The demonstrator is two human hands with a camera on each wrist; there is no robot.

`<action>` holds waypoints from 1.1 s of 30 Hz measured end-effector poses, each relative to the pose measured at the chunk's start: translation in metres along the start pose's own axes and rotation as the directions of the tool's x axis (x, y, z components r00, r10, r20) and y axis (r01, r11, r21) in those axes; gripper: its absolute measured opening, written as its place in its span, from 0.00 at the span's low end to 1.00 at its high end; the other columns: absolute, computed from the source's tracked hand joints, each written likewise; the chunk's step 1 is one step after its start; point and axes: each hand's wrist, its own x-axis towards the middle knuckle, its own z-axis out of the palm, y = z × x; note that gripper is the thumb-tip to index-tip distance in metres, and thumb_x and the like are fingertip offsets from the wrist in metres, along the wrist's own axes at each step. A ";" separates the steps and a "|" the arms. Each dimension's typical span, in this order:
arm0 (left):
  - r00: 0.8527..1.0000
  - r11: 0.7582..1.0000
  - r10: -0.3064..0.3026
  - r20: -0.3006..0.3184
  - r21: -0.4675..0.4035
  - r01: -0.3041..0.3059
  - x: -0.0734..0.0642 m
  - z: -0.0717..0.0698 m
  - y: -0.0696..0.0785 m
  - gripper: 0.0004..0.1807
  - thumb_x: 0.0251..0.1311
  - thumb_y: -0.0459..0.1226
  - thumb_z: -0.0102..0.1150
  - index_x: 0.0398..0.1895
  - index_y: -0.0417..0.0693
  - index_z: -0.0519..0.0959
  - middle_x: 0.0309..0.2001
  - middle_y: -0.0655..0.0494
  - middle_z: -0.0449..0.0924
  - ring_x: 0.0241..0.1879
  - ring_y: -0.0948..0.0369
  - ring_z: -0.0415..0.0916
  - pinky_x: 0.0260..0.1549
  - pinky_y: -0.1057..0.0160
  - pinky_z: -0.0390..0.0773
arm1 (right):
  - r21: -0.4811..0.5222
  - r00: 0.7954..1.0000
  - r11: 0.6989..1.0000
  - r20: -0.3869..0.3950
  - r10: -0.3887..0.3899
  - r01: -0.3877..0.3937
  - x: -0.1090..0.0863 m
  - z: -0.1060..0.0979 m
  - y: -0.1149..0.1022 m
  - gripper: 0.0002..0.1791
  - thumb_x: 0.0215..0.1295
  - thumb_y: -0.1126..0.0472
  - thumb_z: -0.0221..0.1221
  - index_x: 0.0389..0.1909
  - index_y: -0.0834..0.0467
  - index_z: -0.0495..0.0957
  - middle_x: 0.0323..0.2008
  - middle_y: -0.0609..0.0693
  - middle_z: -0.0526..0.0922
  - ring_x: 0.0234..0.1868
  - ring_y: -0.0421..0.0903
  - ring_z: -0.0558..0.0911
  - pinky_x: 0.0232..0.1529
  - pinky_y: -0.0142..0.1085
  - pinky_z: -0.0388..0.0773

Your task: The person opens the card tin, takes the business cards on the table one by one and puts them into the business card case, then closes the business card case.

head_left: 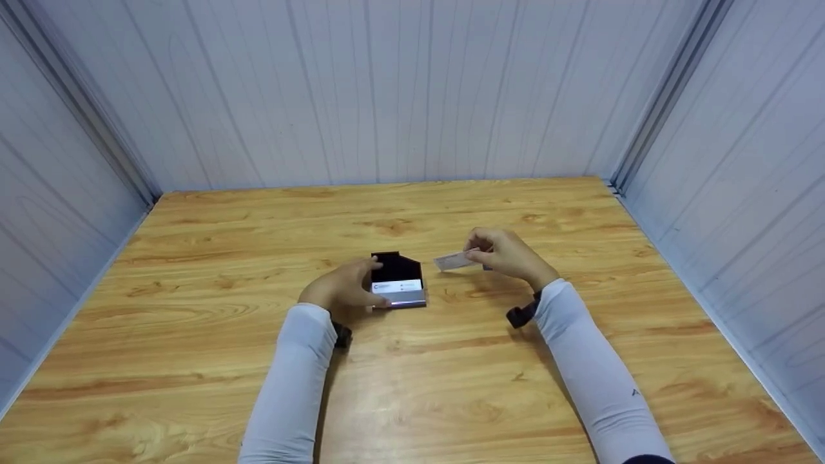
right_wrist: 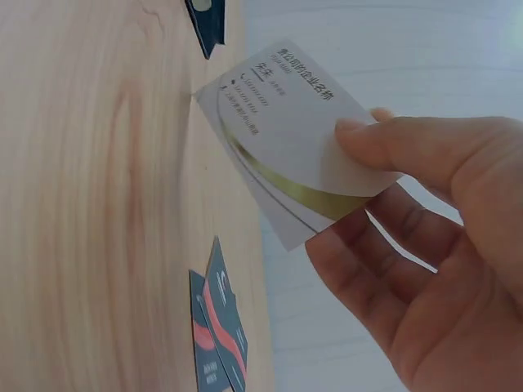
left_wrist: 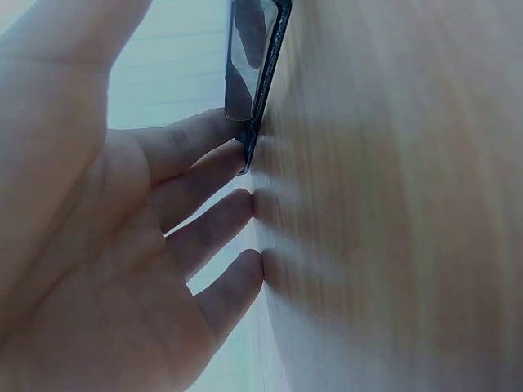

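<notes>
On the table lies an open business card case [head_left: 398,297] with a dark inner lid and a silvery front part; a white card [head_left: 403,285] shows inside it. My left hand [head_left: 345,283] holds the case at its left side, thumb at the near edge and fingers toward the lid. In the left wrist view the case [left_wrist: 260,73] meets the first fingers, while the other fingertips touch the tabletop. Just right of the case, my right hand [head_left: 506,254] pinches a white business card [right_wrist: 286,135] with a gold curve and printed text, held above the table.
Several dark cards with red stripes [right_wrist: 219,327] lie overlapping on the wooden table [head_left: 412,380], mostly hidden under the right hand in the head view. Pale panelled walls [head_left: 399,90] border the table at the back and both sides.
</notes>
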 end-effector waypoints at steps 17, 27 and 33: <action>1.000 0.999 0.007 0.005 0.044 -0.008 0.003 -0.001 0.002 0.53 0.57 0.55 0.72 0.79 0.47 0.55 0.78 0.45 0.51 0.76 0.47 0.46 0.72 0.45 0.52 | 0.071 0.993 0.994 -0.089 -0.075 0.082 0.021 0.051 -0.026 0.09 0.72 0.66 0.58 0.49 0.60 0.81 0.44 0.51 0.84 0.45 0.47 0.82 0.44 0.41 0.81; 0.998 0.996 0.064 -0.017 -0.061 -0.065 0.007 -0.001 -0.001 0.43 0.56 0.47 0.75 0.73 0.51 0.66 0.65 0.51 0.72 0.67 0.52 0.65 0.69 0.48 0.60 | 0.130 0.994 0.988 -0.072 -0.078 0.087 0.033 0.076 -0.039 0.09 0.69 0.68 0.59 0.48 0.58 0.82 0.41 0.48 0.85 0.44 0.45 0.82 0.46 0.40 0.81; 0.997 0.994 0.075 -0.027 -0.078 -0.076 0.007 -0.001 -0.003 0.39 0.55 0.45 0.76 0.69 0.49 0.70 0.58 0.53 0.77 0.60 0.54 0.71 0.67 0.50 0.63 | 0.095 0.995 0.992 -0.054 -0.084 0.089 0.037 0.085 -0.040 0.09 0.69 0.69 0.59 0.47 0.58 0.82 0.41 0.48 0.85 0.43 0.43 0.82 0.44 0.36 0.81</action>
